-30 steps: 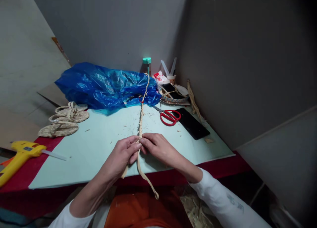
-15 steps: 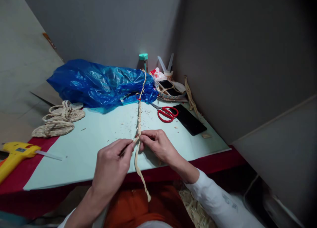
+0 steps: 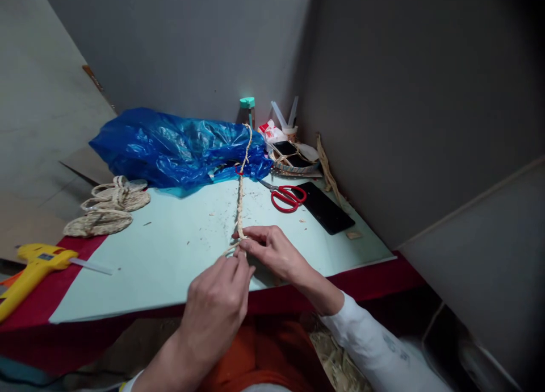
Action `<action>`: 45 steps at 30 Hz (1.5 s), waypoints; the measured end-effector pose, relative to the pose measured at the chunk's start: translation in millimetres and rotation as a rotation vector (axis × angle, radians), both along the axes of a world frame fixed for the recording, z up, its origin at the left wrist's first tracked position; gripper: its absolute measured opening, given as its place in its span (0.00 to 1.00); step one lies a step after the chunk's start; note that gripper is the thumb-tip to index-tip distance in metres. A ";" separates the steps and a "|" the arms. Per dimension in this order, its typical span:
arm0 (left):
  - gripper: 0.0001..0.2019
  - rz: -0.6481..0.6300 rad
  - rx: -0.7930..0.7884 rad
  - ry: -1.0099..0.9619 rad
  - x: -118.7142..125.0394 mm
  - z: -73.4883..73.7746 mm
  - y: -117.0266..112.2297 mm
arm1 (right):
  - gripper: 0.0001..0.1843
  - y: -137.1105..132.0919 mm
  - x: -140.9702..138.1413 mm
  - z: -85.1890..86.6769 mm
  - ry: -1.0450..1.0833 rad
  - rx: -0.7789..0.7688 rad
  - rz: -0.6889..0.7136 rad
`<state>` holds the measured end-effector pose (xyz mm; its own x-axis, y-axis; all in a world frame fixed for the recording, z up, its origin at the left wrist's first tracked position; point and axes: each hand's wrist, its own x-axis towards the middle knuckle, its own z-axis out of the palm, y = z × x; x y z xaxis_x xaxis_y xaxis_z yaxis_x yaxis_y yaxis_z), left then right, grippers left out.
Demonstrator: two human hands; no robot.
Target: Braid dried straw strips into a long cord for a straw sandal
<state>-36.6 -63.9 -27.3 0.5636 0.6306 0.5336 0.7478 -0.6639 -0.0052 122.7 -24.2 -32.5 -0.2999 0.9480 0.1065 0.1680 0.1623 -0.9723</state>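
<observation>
The braid (image 3: 240, 204) is stretched straight ahead of the hands, its lower end pinched between the thumb and fingers of the right hand (image 3: 276, 253), which is nearly closed on it. The left hand (image 3: 219, 295) is held just below and to the left, its fingers curled in; a pale strand (image 3: 230, 248) is led from the braid's end to its knuckles, but the fingertips are hidden, so whether it is gripped cannot be told. Farther from the hands, the braid is passed by a bit of red (image 3: 239, 170) and its far end is laid against a blue plastic bag (image 3: 170, 147). Beyond and to the right of the right hand, red-handled scissors (image 3: 286, 208) are placed partly over a flat black slab (image 3: 330, 213). Past these, a phone (image 3: 286, 148) is set in a shallow tray (image 3: 296, 170). To the left of the left hand, woven sandals (image 3: 97, 224) are grouped at the edge of a pale sheet (image 3: 145, 278), and nearer, a yellow glue gun (image 3: 46, 257) is rested on red cloth (image 3: 87, 250).
</observation>
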 end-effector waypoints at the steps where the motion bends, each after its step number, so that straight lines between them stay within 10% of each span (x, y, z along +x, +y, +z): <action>1: 0.10 0.001 -0.094 -0.112 -4.0 3.4 2.5 | 0.16 0.0 0.1 -0.3 0.027 -0.006 0.013; 6: 0.11 0.138 -0.670 -0.635 -12.6 15.5 34.3 | 0.13 -1.0 0.7 -0.1 0.179 -0.061 0.107; 9: 0.09 -0.019 -1.058 -0.809 -4.7 12.1 53.7 | 0.12 -1.0 0.5 -1.4 0.228 -0.015 0.138; 16: 0.10 -0.087 -1.498 -1.079 2.7 5.4 56.9 | 0.13 -0.2 1.8 -7.1 0.090 -0.009 0.060; 34: 0.08 0.138 -1.178 -1.051 9.1 2.2 44.8 | 0.04 -34.3 -5.8 29.6 -0.983 0.322 -0.165; 45: 0.10 0.030 -1.299 -1.232 -2.6 -0.6 41.8 | 0.14 -60.8 -33.9 3.0 -1.030 0.666 -0.218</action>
